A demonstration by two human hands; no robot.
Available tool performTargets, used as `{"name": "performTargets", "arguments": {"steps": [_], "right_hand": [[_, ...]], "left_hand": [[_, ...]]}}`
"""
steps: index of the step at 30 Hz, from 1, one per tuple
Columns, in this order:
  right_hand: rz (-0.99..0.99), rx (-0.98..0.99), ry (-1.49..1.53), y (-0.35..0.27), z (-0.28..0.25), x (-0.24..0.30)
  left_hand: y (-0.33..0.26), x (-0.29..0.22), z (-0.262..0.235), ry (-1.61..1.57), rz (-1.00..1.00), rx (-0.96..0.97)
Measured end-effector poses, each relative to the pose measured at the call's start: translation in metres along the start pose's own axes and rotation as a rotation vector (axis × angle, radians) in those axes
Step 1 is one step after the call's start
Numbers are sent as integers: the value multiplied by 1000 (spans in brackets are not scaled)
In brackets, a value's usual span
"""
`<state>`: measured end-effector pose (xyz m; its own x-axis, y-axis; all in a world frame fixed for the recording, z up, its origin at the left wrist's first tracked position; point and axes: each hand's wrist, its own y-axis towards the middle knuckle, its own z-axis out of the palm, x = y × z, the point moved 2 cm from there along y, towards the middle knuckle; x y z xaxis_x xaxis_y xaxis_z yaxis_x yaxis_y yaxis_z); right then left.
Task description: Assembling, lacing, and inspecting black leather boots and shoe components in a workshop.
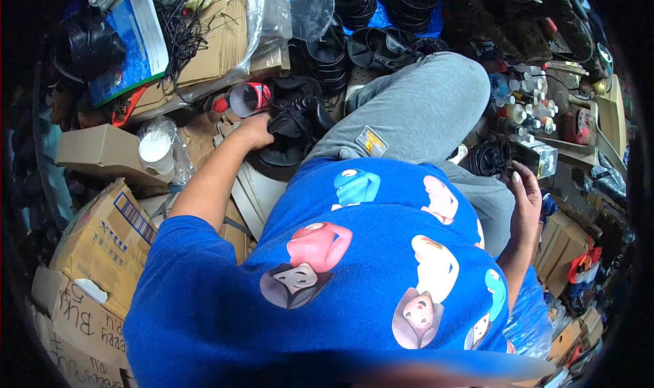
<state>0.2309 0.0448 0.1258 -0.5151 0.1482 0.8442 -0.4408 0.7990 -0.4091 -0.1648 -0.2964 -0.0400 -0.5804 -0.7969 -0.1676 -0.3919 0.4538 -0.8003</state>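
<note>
Resting open, right hand (526, 198) is lying empty by thigh. Left hand (255, 130) is reaching onto black sandal (293, 126) on floor, fingers curled around strap, sandal not lifted yet. Stacked soles (327, 54) are waiting beyond, untouched.

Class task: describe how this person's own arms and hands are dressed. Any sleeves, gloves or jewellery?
Both forearms are bare. Short bright-blue sleeves of a cartoon-printed shirt end above the elbows. The left hand and right hand wear no gloves; no rings or watch are visible.
</note>
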Motion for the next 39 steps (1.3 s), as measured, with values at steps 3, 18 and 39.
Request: {"name": "performTargets", "arguments": {"steps": [3, 18, 39], "right_hand": [[3, 6, -39, 3, -2, -2], [12, 24, -204, 20, -8, -1], [-68, -507, -777, -48, -82, -81]], "left_hand": [[5, 17, 8, 32, 37, 74], [-12, 26, -11, -83, -492, 298], [184, -198, -20, 623, 483, -408]]}}
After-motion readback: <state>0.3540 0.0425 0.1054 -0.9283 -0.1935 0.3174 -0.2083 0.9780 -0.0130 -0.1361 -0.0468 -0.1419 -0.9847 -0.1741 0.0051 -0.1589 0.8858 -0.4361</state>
